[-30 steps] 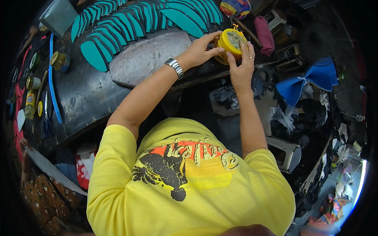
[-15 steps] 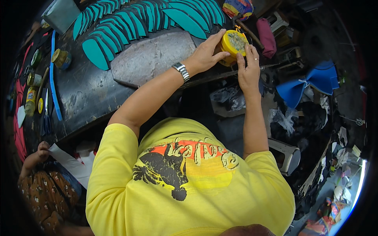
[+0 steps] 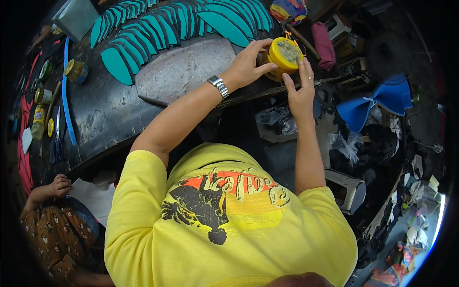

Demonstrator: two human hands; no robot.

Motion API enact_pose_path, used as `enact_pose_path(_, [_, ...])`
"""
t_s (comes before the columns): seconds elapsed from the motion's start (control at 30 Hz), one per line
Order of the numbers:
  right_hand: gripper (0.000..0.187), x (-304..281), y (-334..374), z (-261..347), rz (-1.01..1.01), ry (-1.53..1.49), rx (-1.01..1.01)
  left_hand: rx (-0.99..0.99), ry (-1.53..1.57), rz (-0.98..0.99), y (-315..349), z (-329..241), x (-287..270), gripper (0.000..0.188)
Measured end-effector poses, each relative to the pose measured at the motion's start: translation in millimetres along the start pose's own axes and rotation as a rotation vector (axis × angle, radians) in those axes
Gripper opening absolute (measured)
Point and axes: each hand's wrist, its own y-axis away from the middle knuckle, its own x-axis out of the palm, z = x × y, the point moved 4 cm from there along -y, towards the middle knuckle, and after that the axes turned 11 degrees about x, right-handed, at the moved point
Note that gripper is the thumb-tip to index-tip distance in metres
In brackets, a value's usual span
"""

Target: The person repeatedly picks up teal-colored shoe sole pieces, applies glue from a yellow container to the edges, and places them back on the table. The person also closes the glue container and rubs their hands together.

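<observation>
A round yellow jar (image 3: 285, 51) with a smeared, stained lid stands at the right end of the dark table. My left hand (image 3: 249, 63), with a metal watch on its wrist, curls round the jar's left side, thumb across its front. On the right side, the fingers and thumb of my right hand (image 3: 301, 91) press against the lid's edge. A grey stone slab (image 3: 184, 71) lies left of the jar, beside my left forearm. Behind the slab, overlapping teal, dark-edged curved pieces (image 3: 158, 33) form long rows.
A hammer (image 3: 303, 40) and a pink roll (image 3: 324, 45) lie beyond the jar. Jars (image 3: 75, 71), scissors (image 3: 58, 134) and a blue strip (image 3: 68, 95) are at the table's left. Another person's hand (image 3: 61, 185) is at lower left. Blue sheet material (image 3: 375, 101) sits at right.
My right hand has shifted slightly down along the lid, and the jar has moved a little toward me. The other person's hand at lower left has moved right, by the white sheet.
</observation>
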Motion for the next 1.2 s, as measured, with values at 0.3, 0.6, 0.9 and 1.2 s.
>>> enact_pose_path(0.3, [0.045, -2.2, -6.6, -3.2, 0.05, -0.044, 0.053, 0.008, -0.007, 0.001, 0.2, 4.5, 4.5, 0.054])
enact_pose_path(0.6, [0.043, -2.7, -1.7, 5.2, -0.04, 0.136, -0.109, -0.027, 0.025, -0.001, 1.6, 5.3, 3.8, 0.049])
enact_pose_path(0.9, [0.035, -10.7, -9.3, 1.4, 0.056, 0.054, 0.084, 0.005, -0.019, -0.005, 0.7, 2.3, 3.2, 0.05])
enact_pose_path(1.2, [0.025, -28.4, -30.7, -38.3, 0.255, -0.732, 0.501, -0.011, 0.0, -0.013, -0.3, 1.7, 1.0, 0.047])
